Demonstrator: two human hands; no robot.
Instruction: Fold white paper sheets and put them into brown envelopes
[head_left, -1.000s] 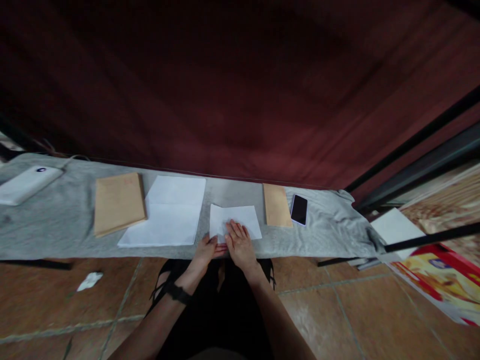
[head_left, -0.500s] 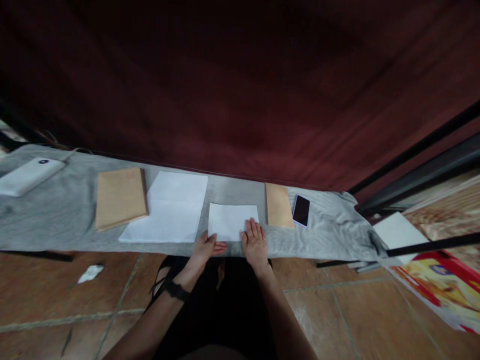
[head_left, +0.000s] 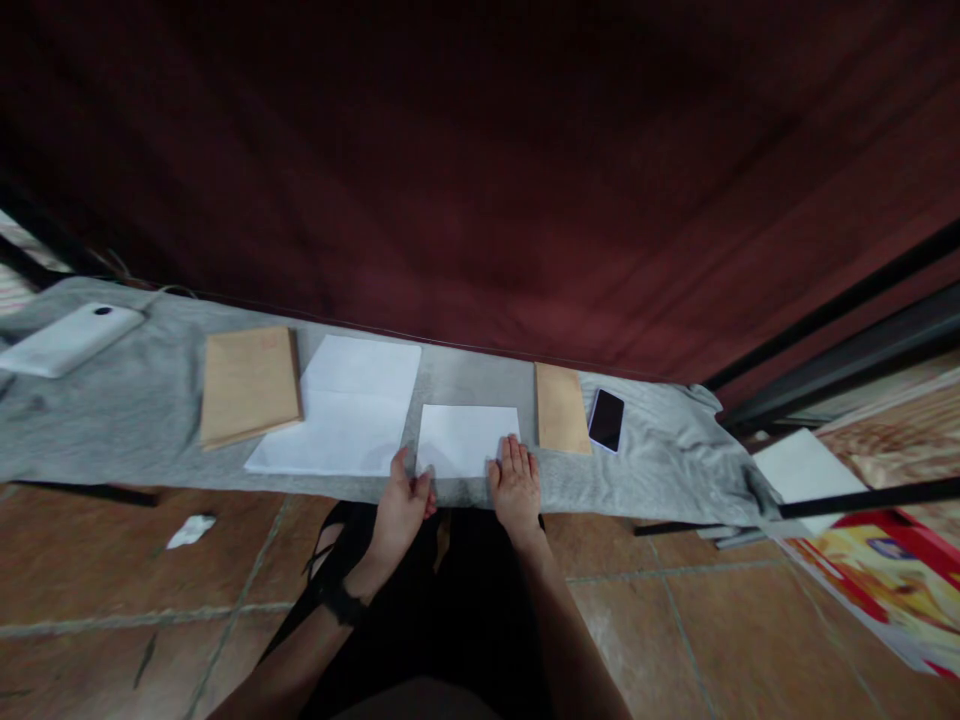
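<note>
We see the small white paper (head_left: 459, 438) lying flat on the grey cloth (head_left: 660, 475), close to the near edge and directly before the person. The right hand (head_left: 516, 490) is spread flat, palm down, its fingertips over the paper's near right corner. At the near left corner, we find the left hand (head_left: 403, 510) with its fingers partly curled; from this height we can't tell whether it pinches the edge or merely rests beside it. To the left we see larger white sheets (head_left: 352, 410), partly covered by a stack of brown envelopes (head_left: 250, 385). To the right of the paper lies a single brown envelope (head_left: 562, 408), and just beyond it a dark-screened phone (head_left: 606, 420).
</note>
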